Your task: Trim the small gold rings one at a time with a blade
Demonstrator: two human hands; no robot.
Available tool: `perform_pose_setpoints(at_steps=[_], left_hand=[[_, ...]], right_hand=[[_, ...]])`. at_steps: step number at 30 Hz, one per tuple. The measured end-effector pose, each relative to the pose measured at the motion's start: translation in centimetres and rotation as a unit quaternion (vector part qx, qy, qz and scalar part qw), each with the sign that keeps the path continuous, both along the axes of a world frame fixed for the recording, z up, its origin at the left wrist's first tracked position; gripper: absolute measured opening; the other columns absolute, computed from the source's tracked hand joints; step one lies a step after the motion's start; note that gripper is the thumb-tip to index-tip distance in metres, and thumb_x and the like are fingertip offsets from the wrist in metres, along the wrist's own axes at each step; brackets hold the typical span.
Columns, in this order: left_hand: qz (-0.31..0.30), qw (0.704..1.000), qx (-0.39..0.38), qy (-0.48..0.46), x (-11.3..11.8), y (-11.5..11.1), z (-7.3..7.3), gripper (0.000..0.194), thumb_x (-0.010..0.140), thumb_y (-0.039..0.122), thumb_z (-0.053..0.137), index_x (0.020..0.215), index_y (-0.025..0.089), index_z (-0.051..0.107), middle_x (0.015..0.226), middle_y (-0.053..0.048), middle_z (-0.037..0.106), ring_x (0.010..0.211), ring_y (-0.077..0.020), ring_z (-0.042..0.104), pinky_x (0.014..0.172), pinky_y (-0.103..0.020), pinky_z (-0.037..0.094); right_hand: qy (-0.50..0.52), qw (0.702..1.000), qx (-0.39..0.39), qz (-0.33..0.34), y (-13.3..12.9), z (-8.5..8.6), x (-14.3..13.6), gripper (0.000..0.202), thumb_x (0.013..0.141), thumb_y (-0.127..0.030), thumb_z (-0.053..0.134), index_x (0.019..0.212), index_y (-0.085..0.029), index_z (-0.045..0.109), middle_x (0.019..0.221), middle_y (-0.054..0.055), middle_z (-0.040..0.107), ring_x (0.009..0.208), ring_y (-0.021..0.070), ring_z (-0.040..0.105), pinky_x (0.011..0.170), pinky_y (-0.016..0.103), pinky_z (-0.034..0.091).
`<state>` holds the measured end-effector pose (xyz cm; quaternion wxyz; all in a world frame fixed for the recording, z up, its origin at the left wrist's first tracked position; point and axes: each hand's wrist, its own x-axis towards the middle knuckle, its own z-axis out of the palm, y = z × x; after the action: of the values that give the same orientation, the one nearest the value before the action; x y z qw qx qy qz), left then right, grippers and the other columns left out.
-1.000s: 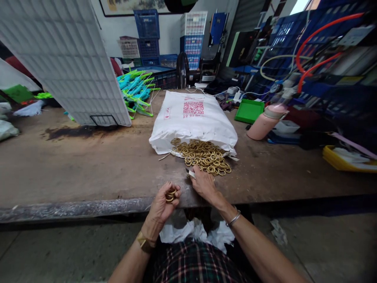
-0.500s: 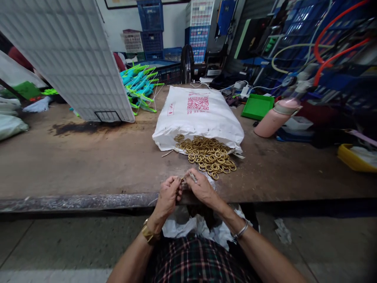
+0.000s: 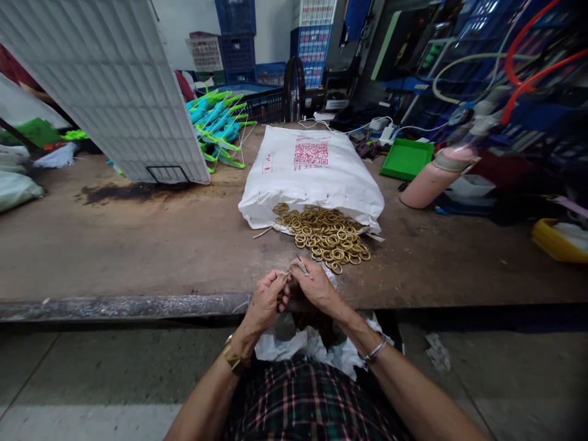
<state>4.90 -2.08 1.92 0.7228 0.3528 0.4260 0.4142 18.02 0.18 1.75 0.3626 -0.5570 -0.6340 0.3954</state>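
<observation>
My left hand (image 3: 267,299) is closed on a few brass rings at the near edge of the brown workbench (image 3: 138,245); the rings are mostly hidden by its fingers. My right hand (image 3: 316,285) touches it fingertip to fingertip and pinches a small metal tool (image 3: 302,265). Just beyond both hands lies a pile of brass rings (image 3: 327,237) spilling from the open mouth of a white sack (image 3: 312,174) with red print. A white plastic bag (image 3: 312,346) sits in my lap under the hands.
A white grid panel (image 3: 110,86) leans at the back left, beside green and blue plastic parts (image 3: 218,125). A green tray (image 3: 407,159), a pink bottle (image 3: 434,177) and a yellow tray (image 3: 558,240) stand right. Blue crates (image 3: 239,37) and hoses fill the background.
My left hand rose from below the table edge with the rings and met my right hand, which drew back from the pile. The camera tilted slightly downward.
</observation>
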Motion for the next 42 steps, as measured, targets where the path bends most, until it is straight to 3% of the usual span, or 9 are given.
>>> perform_pose_setpoints(at_steps=[4,10,15,25,37,42], left_hand=[[0.005,1.000,0.007,-0.022,0.0,-0.1,-0.1,0.031,0.073,0.046,0.056,0.077,0.017,0.049,0.056,0.006,0.046,0.041,-0.0030,0.039,0.036,-0.014,0.025],[0.014,0.999,0.034,0.005,0.0,0.0,-0.4,0.032,0.074,0.049,0.054,0.075,0.018,0.046,0.058,0.006,0.047,0.042,-0.0033,0.039,0.035,-0.014,0.026],[0.013,0.998,0.051,0.040,-0.1,-0.1,-0.7,0.032,0.075,0.050,0.051,0.075,0.018,0.045,0.059,0.006,0.046,0.042,-0.0031,0.038,0.035,-0.014,0.026],[0.017,0.993,0.076,0.085,-0.1,-0.1,-0.6,0.034,0.076,0.051,0.050,0.071,0.018,0.043,0.055,0.007,0.043,0.041,-0.0036,0.036,0.036,-0.014,0.027],[0.008,0.989,0.112,0.098,-0.2,-0.3,-0.9,0.034,0.078,0.052,0.046,0.070,0.018,0.042,0.051,0.007,0.042,0.040,-0.0046,0.033,0.037,-0.016,0.026],[0.015,0.983,0.133,0.128,-0.4,-0.4,-0.9,0.034,0.079,0.051,0.045,0.069,0.018,0.043,0.056,0.005,0.044,0.045,-0.0058,0.038,0.040,-0.017,0.029]], right_hand=[[-0.091,0.995,0.043,-0.015,-0.3,-0.2,0.5,0.020,0.081,-0.029,0.036,0.067,-0.019,0.047,0.057,-0.004,0.046,0.054,0.0100,0.041,0.053,0.021,0.030],[-0.210,0.973,0.064,0.069,-1.3,-0.2,0.6,0.015,0.078,-0.019,0.038,0.077,-0.019,0.053,0.060,0.000,0.054,0.055,0.0113,0.045,0.054,0.022,0.028],[-0.272,0.955,0.069,0.093,-1.5,0.0,0.6,0.018,0.077,-0.017,0.038,0.083,-0.018,0.055,0.064,0.002,0.059,0.057,0.0126,0.048,0.054,0.023,0.026],[-0.321,0.938,0.064,0.116,-1.6,0.5,0.6,0.024,0.077,-0.017,0.036,0.091,-0.018,0.056,0.069,0.004,0.063,0.058,0.0137,0.050,0.054,0.025,0.024],[-0.396,0.912,0.046,0.097,-2.0,1.6,0.0,0.031,0.074,-0.016,0.036,0.099,-0.017,0.055,0.075,0.007,0.065,0.062,0.0164,0.054,0.055,0.027,0.024],[-0.397,0.912,0.042,0.093,-2.0,1.3,0.0,0.031,0.073,-0.016,0.037,0.097,-0.017,0.055,0.071,0.006,0.064,0.059,0.0158,0.052,0.054,0.026,0.025]])
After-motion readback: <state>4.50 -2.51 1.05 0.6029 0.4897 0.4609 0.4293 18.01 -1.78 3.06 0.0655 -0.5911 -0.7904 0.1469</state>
